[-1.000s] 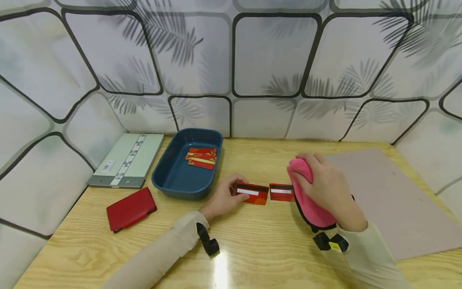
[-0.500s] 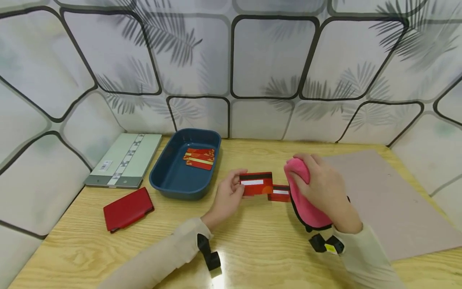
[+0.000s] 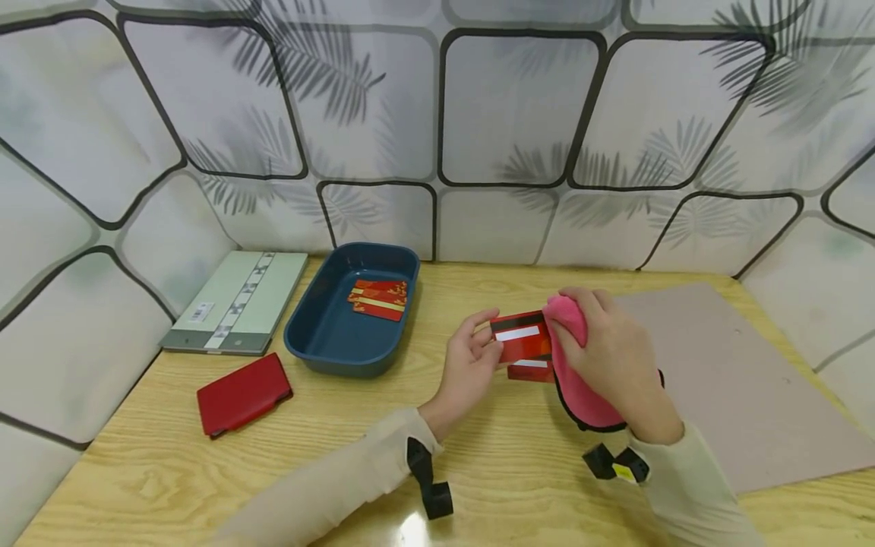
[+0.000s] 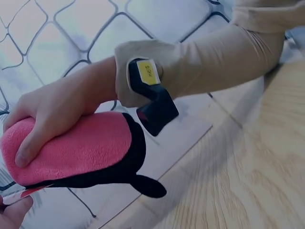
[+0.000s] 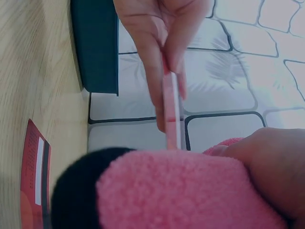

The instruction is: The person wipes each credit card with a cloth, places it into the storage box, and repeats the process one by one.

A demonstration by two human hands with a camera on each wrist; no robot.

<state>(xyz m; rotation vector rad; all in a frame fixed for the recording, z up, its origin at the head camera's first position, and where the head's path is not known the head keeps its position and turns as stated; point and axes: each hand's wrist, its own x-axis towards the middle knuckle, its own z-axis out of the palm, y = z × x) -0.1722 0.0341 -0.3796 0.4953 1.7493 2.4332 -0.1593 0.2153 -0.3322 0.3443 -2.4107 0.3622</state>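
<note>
A red card [image 3: 522, 348] with a dark stripe and a white strip is pinched by my left hand [image 3: 470, 365], raised off the table. Its right end meets the folded pink cloth [image 3: 581, 395] with black edging that my right hand [image 3: 608, 353] grips. In the right wrist view the card shows edge-on, its lower end at the cloth [image 5: 181, 191]. A second red card [image 3: 530, 372] of the same look lies on the table, partly covered by the raised card and the cloth in the head view.
A dark blue tray [image 3: 294, 346] holds several red and gold cards [image 3: 379, 300]. Left of it lie a pale green folder [image 3: 239, 300] and a red wallet [image 3: 244, 395]. At the right, a greyish-pink mat [image 3: 724, 387] covers part of the wooden table [image 3: 328, 448].
My left hand has lifted the red card off the table and carried it right, up to the pink cloth. My right hand stays nearly in place with the cloth.
</note>
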